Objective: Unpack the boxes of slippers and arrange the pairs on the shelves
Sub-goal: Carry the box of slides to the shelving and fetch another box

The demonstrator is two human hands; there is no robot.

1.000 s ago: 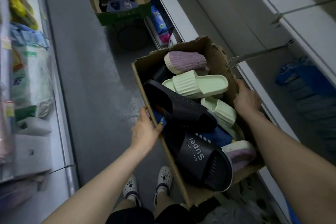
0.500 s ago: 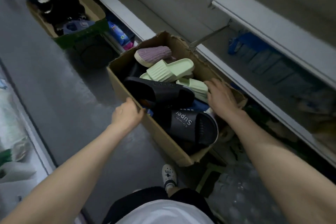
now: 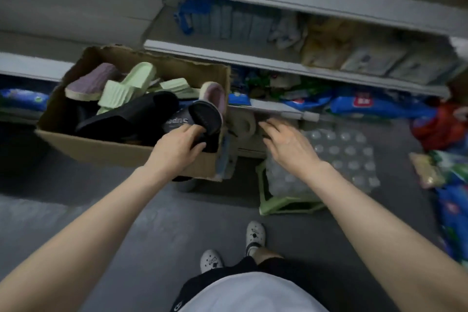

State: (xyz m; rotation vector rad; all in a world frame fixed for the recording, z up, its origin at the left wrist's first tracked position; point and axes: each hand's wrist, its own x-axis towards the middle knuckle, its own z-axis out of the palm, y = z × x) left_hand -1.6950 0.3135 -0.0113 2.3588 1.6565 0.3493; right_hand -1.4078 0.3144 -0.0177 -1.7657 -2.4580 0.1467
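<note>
— Where are the slippers?

— In the cardboard box (image 3: 121,152), open at the top, which sits low in front of the grey shelves (image 3: 278,66), left of the middle. I cannot tell what it rests on.

— And the hands?

— The left hand (image 3: 177,147) grips a black slipper (image 3: 200,116) at the near right corner of the box, with its fingers curled over the top and its thumb under the edge. The slipper has white lettering on its strap. The right hand (image 3: 286,144) holds nothing. Its fingers are straight and spread wide, palm down, just right of the box and apart from it.

— What else is in the box?

— A second black slipper (image 3: 131,114) lies across the middle. Behind it are pale green slippers (image 3: 126,88) and a purple slipper (image 3: 93,82) at the far left. A pink slipper (image 3: 215,94) stands on end against the right wall.

— Around it?

— Below the right hand, a wrapped pack of bottles (image 3: 342,154) sits on a green stool (image 3: 286,205). Blue packets (image 3: 228,20) fill the shelf above, and blue bags (image 3: 367,104) lie along the lowest one. The person stands on a dark floor (image 3: 126,223) in white clogs (image 3: 211,259).
</note>
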